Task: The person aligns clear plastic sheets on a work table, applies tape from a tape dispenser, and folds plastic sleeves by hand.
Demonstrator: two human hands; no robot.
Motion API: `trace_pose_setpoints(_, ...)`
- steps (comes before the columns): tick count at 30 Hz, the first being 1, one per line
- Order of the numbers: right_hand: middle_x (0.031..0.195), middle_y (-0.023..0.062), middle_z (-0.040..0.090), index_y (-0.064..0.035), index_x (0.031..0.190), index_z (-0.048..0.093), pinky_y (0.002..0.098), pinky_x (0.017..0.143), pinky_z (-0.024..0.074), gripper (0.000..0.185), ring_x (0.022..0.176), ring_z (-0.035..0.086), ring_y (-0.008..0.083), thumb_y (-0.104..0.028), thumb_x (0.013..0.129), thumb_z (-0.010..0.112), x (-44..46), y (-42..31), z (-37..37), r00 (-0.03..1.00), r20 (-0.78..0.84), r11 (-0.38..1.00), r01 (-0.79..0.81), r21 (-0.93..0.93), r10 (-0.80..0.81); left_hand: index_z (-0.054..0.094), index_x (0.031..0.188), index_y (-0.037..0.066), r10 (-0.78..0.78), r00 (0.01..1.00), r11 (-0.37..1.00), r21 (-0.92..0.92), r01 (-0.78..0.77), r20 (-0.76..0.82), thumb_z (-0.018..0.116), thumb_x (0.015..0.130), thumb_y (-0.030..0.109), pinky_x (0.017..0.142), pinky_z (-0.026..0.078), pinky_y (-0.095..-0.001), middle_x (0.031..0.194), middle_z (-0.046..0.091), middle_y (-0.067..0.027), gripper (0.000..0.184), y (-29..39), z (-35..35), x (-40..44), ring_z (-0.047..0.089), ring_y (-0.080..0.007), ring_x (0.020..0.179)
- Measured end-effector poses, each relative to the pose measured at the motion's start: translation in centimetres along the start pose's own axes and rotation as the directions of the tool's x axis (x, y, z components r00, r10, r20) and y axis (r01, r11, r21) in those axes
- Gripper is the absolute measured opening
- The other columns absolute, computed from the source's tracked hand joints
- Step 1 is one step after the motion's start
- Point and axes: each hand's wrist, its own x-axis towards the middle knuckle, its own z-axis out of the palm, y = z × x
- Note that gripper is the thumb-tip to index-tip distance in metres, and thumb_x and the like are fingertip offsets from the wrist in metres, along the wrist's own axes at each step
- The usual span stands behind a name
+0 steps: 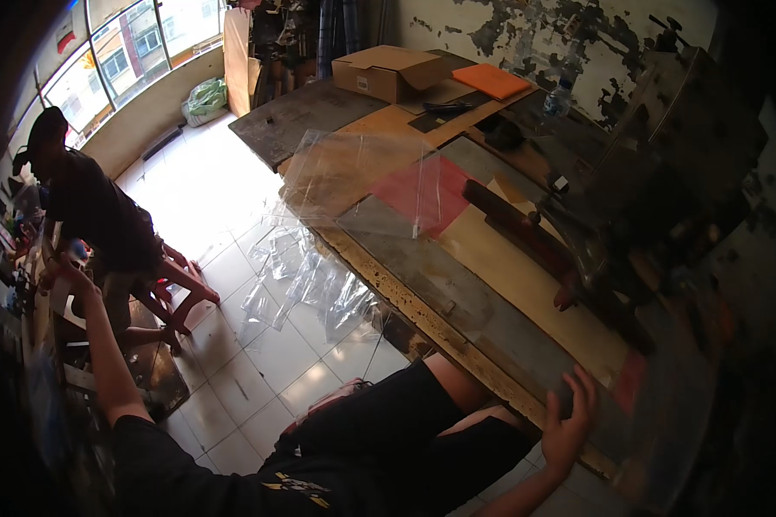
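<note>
My right hand point(571, 422) is at the near edge of the worktable point(440, 323), its fingers curved and apart with nothing seen between them. At the far left, my left hand point(71, 274) reaches out beside a cluttered side bench; it is small and dim, and a pale patch shows below it, so its grip is unclear. Clear plastic sheets point(353, 177) lie over the table's far left corner. A red sheet point(422, 194) and a long tan board point(517, 280) lie on the table, beside a dark machine with a lever arm point(526, 228).
A person in dark clothes point(103, 207) bends over the side bench by a wooden stool point(185, 297). More clear plastic point(306, 284) hangs or lies below the table edge. A cardboard box point(384, 73) and orange sheets point(491, 81) are at the back.
</note>
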Motion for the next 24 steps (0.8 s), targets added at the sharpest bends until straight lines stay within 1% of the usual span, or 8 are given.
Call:
trace_pose_setpoints(8,0.144,0.0131,0.060,-0.0019,0.123,0.068,0.0494,0.118,0.0380,0.032,0.140,0.052,0.0359,-0.012,0.093,0.073,0.2,0.1,0.5,1.000,-0.010,1.000,0.005,0.000,-0.005,0.063,0.130,0.010,-0.137,0.982,0.970,-0.184,0.160,0.133,0.070,0.095,0.037,0.093,0.061,-0.0461,0.130,0.064,-0.0142,0.044,-2.0,-1.6,3.7,0.067,-0.0346,0.112)
trace_pose_setpoints(11,0.143,0.0131,0.060,-0.0022,0.122,0.068,0.0492,0.118,0.0383,0.031,0.139,0.052,0.0361,-0.012,0.093,0.073,0.1,0.0,0.5,1.000,-0.025,1.000,0.004,-0.014,-0.004,0.066,0.121,0.016,-0.176,0.957,0.960,-0.173,0.218,0.231,0.075,0.090,0.027,0.080,0.063,-0.0368,0.120,0.064,-0.0088,0.034,-3.2,-3.9,7.1,0.068,-0.0255,0.097)
trace_pose_setpoints(13,0.143,0.0131,0.061,-0.0024,0.121,0.068,0.0487,0.117,0.0390,0.031,0.138,0.053,0.0360,-0.013,0.093,0.073,0.3,-0.4,0.3,1.000,-0.026,0.999,0.004,-0.054,-0.005,0.065,0.126,0.016,-0.117,0.963,0.974,-0.159,0.159,0.244,0.074,0.091,0.032,0.078,0.062,-0.0367,0.119,0.067,-0.0074,0.040,-3.0,-5.4,5.9,0.069,-0.0245,0.092)
trace_pose_setpoints(16,0.142,0.0125,0.061,-0.0026,0.121,0.069,0.0482,0.117,0.0392,0.030,0.138,0.053,0.0356,-0.014,0.094,0.073,0.2,-0.6,0.4,0.999,-0.036,0.999,-0.004,-0.051,0.002,0.061,0.136,0.014,-0.190,0.918,0.926,-0.248,0.286,0.347,0.067,0.097,0.038,0.075,0.061,-0.0325,0.123,0.069,-0.0108,0.046,-1.7,-8.4,-1.6,0.069,-0.0220,0.089)
trace_pose_setpoints(18,0.142,0.0119,0.062,-0.0029,0.121,0.069,0.0488,0.117,0.0391,0.030,0.138,0.053,0.0353,-0.015,0.094,0.073,0.2,-0.5,0.5,0.999,-0.044,0.999,-0.003,-0.052,0.001,0.055,0.146,0.008,-0.088,0.778,0.958,-0.160,0.236,0.622,0.058,0.103,0.043,0.073,0.060,-0.0274,0.130,0.068,-0.0173,0.055,-0.5,-10.4,-9.4,0.068,-0.0201,0.089)
trace_pose_setpoints(21,0.142,0.0120,0.062,-0.0038,0.124,0.068,0.0503,0.117,0.0386,0.033,0.139,0.052,0.0356,-0.019,0.095,0.074,0.0,-0.5,0.9,0.995,-0.089,0.998,0.046,-0.044,-0.050,0.050,0.147,-0.002,-0.180,0.454,0.900,-0.041,0.435,0.872,0.056,0.106,0.044,0.076,0.059,-0.0258,0.131,0.066,-0.0218,0.062,2.9,-11.0,-24.3,0.066,-0.0207,0.095)
trace_pose_setpoints(23,0.143,0.0126,0.061,-0.0046,0.126,0.068,0.0512,0.118,0.0380,0.036,0.140,0.052,0.0361,-0.023,0.095,0.075,-0.1,-1.5,1.0,0.987,-0.124,0.994,0.096,-0.047,-0.102,0.050,0.143,-0.006,-0.294,0.467,0.890,0.061,0.452,0.834,0.056,0.104,0.050,0.081,0.056,-0.0299,0.117,0.064,-0.0164,0.068,1.2,-12.4,-32.3,0.062,-0.0182,0.092)
trace_pose_setpoints(24,0.145,0.0136,0.060,-0.0063,0.128,0.067,0.0518,0.118,0.0375,0.041,0.141,0.051,0.0366,-0.029,0.096,0.076,-0.3,-3.4,1.2,0.972,-0.118,0.977,0.209,0.043,-0.203,0.050,0.141,-0.005,-0.322,0.025,0.842,0.274,0.465,0.946,0.060,0.097,0.063,0.075,0.055,-0.0311,0.114,0.065,-0.0177,0.082,4.1,-11.3,-36.8,0.063,-0.0165,0.085)
